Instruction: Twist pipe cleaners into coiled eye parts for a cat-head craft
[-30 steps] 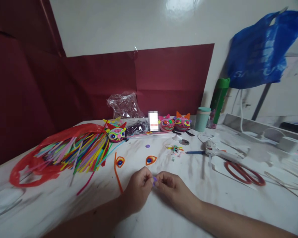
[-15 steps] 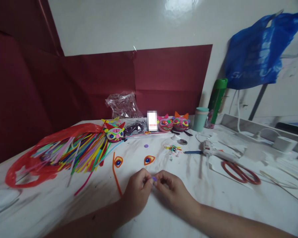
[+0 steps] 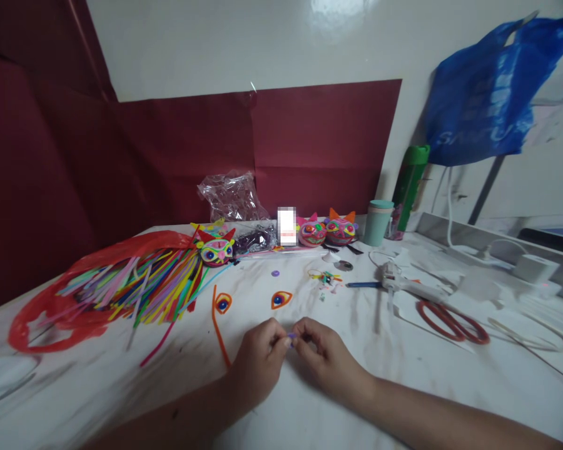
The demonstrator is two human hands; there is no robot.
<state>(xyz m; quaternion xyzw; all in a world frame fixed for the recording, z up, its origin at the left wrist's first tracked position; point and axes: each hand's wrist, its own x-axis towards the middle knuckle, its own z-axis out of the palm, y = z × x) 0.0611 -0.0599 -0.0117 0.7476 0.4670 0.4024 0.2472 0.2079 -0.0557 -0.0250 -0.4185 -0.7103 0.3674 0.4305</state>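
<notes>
A small purple piece point(image 3: 291, 336) is pinched between the fingertips of my left hand point(image 3: 261, 353) and my right hand point(image 3: 323, 351), low over the white marbled table. Beyond my hands lie two eye shapes with orange outlines and blue centres, one on the left point(image 3: 223, 303) and one on the right point(image 3: 281, 300). A bent orange strip point(image 3: 219, 331) runs beside the left eye down to my left hand. Farther back rests a small purple disc point(image 3: 275, 273).
Colourful strips point(image 3: 145, 284) on red plastic spread at the left. Decorated animal heads point(image 3: 341, 229) stand at the back near a green cup point(image 3: 378, 222). A glue gun point(image 3: 398, 282) and red-handled scissors point(image 3: 450, 322) lie at the right.
The view has shifted very slightly. Both hands keep their pinch on the purple piece, with only a small shift of the fingers.
</notes>
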